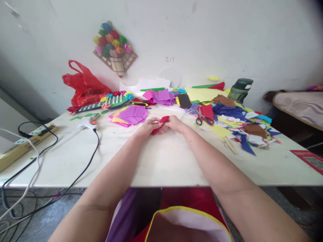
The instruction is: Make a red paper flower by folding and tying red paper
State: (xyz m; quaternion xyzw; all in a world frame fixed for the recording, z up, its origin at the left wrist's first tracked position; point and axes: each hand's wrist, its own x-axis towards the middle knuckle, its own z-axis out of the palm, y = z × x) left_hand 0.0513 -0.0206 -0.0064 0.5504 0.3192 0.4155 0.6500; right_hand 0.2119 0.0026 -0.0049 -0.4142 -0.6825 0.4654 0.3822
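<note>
Both of my hands meet over the middle of the white table (156,161). My left hand (147,127) and my right hand (175,123) pinch a small folded piece of red paper (160,123) between them, fingers closed on it. Just beyond my hands lies a stack of purple, pink and yellow paper squares (131,115). Further back sits another pile of pink and purple paper (161,96).
Scissors with black handles (204,118) lie to the right, by a heap of coloured paper scraps (242,124). A glue gun (87,125) with a black cable, a power strip (27,139), a red plastic bag (84,85) and a dark phone (184,100) stand around.
</note>
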